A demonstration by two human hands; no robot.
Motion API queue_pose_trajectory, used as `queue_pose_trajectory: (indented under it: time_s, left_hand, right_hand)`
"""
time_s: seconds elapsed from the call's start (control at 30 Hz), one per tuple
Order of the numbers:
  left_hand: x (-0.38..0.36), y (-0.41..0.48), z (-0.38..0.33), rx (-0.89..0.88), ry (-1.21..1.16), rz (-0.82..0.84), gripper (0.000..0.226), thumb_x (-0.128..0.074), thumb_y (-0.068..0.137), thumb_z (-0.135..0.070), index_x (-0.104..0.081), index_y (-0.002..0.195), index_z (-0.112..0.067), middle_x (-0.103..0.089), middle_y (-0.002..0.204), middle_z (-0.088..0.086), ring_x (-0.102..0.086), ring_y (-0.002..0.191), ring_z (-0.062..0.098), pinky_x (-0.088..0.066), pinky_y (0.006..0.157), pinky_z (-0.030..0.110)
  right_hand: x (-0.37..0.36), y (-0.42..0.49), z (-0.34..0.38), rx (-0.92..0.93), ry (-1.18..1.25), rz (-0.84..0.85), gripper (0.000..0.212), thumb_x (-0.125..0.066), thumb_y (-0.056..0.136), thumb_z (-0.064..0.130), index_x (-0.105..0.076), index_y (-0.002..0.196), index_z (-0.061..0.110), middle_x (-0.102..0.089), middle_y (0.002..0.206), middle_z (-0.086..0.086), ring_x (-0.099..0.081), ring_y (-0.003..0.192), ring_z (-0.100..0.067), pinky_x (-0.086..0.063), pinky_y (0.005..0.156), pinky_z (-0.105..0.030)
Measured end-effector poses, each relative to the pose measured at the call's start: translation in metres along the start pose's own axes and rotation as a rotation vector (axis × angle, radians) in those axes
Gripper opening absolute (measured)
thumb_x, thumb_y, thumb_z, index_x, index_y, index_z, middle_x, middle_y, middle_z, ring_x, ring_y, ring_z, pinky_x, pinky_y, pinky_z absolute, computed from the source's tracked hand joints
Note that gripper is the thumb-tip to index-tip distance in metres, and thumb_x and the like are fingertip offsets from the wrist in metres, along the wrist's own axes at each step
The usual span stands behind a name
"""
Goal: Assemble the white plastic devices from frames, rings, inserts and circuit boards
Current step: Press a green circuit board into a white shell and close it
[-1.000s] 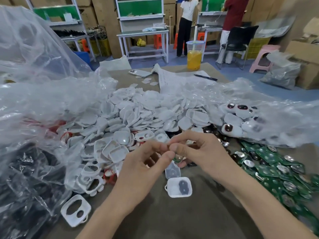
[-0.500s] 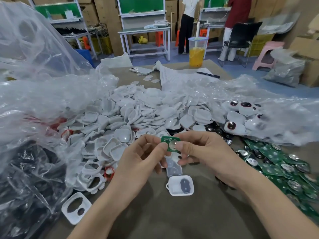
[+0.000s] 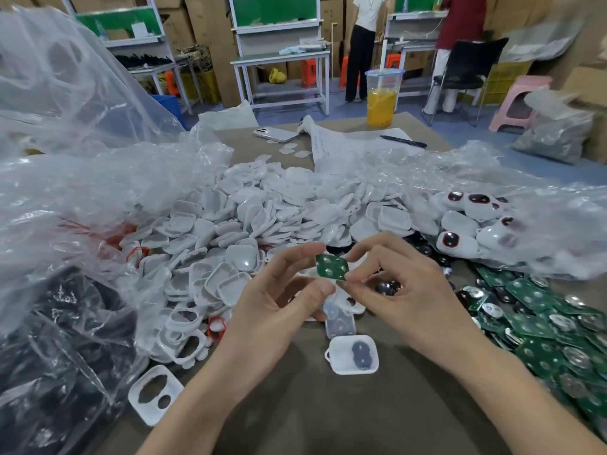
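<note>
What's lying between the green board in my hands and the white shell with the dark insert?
Head view: a translucent plastic piece lies between green board and white shell.

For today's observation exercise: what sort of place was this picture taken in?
Probably a small assembly workshop: heaps of white plastic shells, a pile of green circuit boards, and metal workbenches with cartons behind.

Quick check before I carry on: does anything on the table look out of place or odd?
Nothing looks damaged or spilled. One frame lies alone near the front edge, apart from the pile; a drink cup stands at the far end of the table that bears the boards. The held board looks intact.
</note>
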State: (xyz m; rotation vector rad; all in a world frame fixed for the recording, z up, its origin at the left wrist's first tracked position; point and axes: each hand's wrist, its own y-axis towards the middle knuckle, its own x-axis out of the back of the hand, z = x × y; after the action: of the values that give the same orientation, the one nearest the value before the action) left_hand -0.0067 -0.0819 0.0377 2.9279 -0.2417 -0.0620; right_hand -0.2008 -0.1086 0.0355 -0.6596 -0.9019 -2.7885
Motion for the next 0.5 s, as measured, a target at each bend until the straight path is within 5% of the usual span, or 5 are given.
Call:
queue_pose_trajectory:
  time_s: [0.13,0.37,0.5]
  left_hand:
    - [0.0008,-0.0003,0.0012,-0.009,0.002,-0.001,0.034,-0.073,0.087,-0.031,-0.067,0.119,-0.040,-0.071,0.121,-0.002,-0.069,0.102,0.025,-0.056,0.074,0.023]
    - [0.0002,0.0017,0.0043,-0.002,-0.035,-0.016,0.043,-0.075,0.080,-0.036,-0.067,0.123,-0.038,-0.070,0.121,-0.003,-0.072,0.097,0.021,-0.056,0.071,0.026]
    - [0.0010,0.0011,0.0040,-0.020,-0.018,0.029,0.036,-0.071,0.087,-0.036,-0.066,0.123,-0.037,-0.071,0.123,-0.003,-0.071,0.102,0.020,-0.056,0.074,0.025]
  right_hand:
    - [-0.0007,-0.0019,0.0016,0.032,-0.044,-0.014,0.012,-0.070,0.087,0.031,-0.063,0.077,0.026,-0.060,0.108,0.016,-0.064,0.081,-0.017,-0.052,0.065,-0.031]
    - [0.0013,-0.0020,0.0048,0.128,-0.130,-0.024,0.014,-0.071,0.087,0.021,-0.064,0.075,0.019,-0.060,0.105,0.013,-0.062,0.073,-0.012,-0.048,0.060,-0.020]
    - [0.0017,-0.0013,0.0042,0.202,-0.245,-0.048,0.015,-0.070,0.088,0.023,-0.067,0.075,0.017,-0.062,0.104,0.009,-0.061,0.071,-0.008,-0.051,0.055,-0.037]
